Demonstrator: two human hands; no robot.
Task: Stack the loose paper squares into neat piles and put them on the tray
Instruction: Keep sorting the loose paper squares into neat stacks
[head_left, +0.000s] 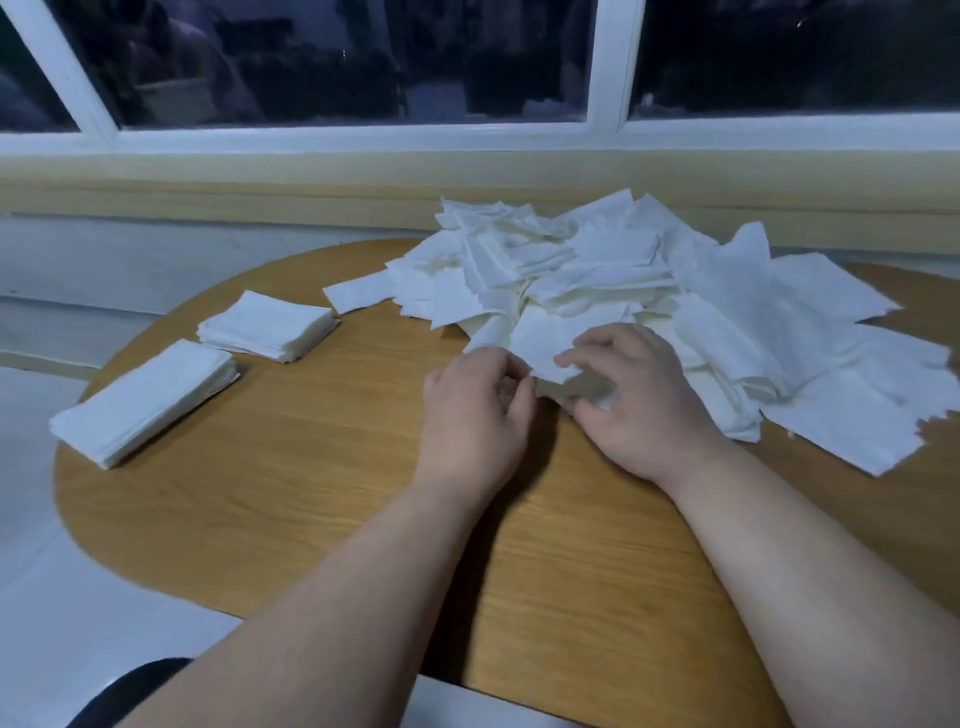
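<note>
Fingers (592, 345) of my left hand (475, 415) and right hand (641, 405) pinch paper squares (543, 358) at heap (597, 270) edge; two neat piles (267, 325) on surface (337, 467).

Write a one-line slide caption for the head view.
Left hand and right hand pick at a loose paper heap on a wooden table; two neat stacks sit aside.

Stacks (267, 325) left — heap (597, 280) right, seemingly apart

left hand (475, 410), right hand (641, 402), both gripping paper heap (597, 270)
</note>
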